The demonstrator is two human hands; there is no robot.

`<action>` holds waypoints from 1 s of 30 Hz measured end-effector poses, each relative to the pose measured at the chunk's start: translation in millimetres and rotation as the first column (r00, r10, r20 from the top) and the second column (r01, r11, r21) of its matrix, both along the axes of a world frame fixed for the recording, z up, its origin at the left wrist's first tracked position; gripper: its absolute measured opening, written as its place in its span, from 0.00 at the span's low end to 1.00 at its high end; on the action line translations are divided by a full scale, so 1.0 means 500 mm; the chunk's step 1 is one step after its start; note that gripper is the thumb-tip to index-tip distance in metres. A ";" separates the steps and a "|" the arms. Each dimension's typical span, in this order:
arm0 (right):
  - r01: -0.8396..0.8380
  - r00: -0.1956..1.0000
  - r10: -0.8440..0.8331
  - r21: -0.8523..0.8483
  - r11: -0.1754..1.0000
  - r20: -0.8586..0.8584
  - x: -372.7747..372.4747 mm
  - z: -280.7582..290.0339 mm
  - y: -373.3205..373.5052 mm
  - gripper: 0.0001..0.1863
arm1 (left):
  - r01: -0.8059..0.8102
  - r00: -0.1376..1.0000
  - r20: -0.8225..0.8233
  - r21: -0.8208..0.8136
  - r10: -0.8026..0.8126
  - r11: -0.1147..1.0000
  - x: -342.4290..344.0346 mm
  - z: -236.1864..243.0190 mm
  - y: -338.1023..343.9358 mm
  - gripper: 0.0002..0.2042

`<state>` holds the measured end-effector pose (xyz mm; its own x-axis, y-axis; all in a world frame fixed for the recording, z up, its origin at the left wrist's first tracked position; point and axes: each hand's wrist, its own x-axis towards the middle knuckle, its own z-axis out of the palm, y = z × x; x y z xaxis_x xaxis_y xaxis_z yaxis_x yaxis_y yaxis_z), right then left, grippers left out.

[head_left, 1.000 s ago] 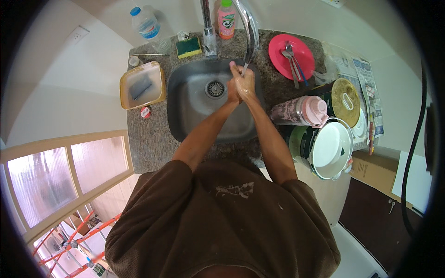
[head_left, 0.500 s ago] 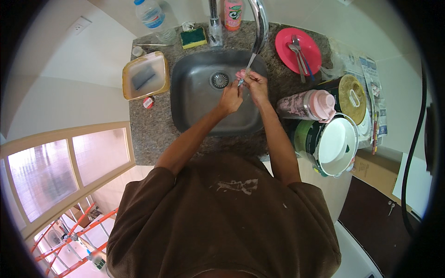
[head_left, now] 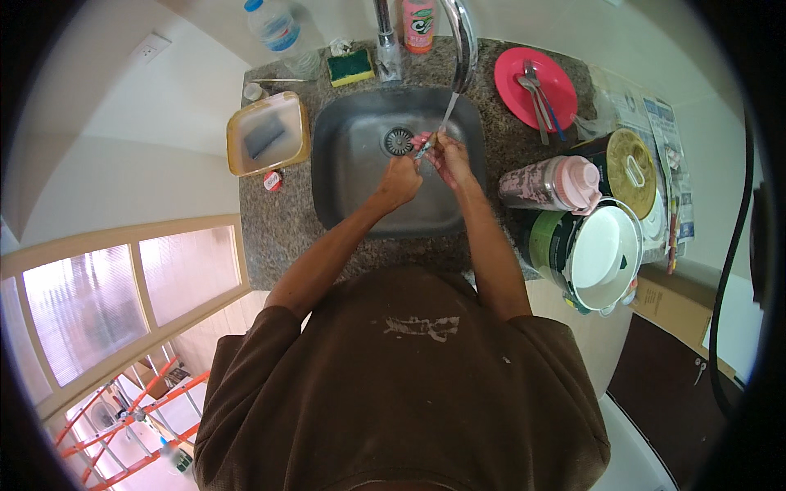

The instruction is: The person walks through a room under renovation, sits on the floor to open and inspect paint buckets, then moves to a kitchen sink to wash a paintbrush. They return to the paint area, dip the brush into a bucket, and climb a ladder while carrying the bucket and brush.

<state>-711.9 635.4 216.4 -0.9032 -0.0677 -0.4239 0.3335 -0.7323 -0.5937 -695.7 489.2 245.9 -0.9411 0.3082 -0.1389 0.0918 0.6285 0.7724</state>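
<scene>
Left hand (head_left: 398, 180) and right hand (head_left: 451, 159) both grip one small object (head_left: 424, 150) over one sink (head_left: 348, 164)

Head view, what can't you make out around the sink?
All in the head view:
Small item: too small, partly covered by left hand and right hand.
Faucet: top cut off by upper edge.
Pink drink: top cut off by upper edge.
Can: side partly hidden by shaker bottle.

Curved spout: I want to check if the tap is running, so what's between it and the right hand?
A thin stream of water, as the head view shows, from the spout down to the right hand.
</scene>
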 end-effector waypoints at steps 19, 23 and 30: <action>-0.148 0.988 0.145 -0.071 0.986 -0.051 -0.006 0.066 0.034 0.13 | -0.010 0.980 0.196 0.107 -0.011 0.994 -0.023 0.007 -0.004 0.11; -0.111 0.988 0.110 0.001 0.994 -0.112 0.005 0.046 0.038 0.14 | -0.183 0.783 0.616 0.358 -0.085 0.916 -0.034 0.047 -0.002 0.09; -0.035 0.997 0.048 0.220 0.975 -0.053 0.001 0.033 0.032 0.10 | -0.241 0.650 0.723 0.489 -0.235 0.838 -0.040 0.055 -0.019 0.10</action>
<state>-711.4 651.2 232.7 -0.9249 -0.0171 -0.3798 0.3215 -0.5683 -0.7574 -715.6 479.6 273.2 -0.5854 0.5478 -0.5977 -0.6488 0.1256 0.7505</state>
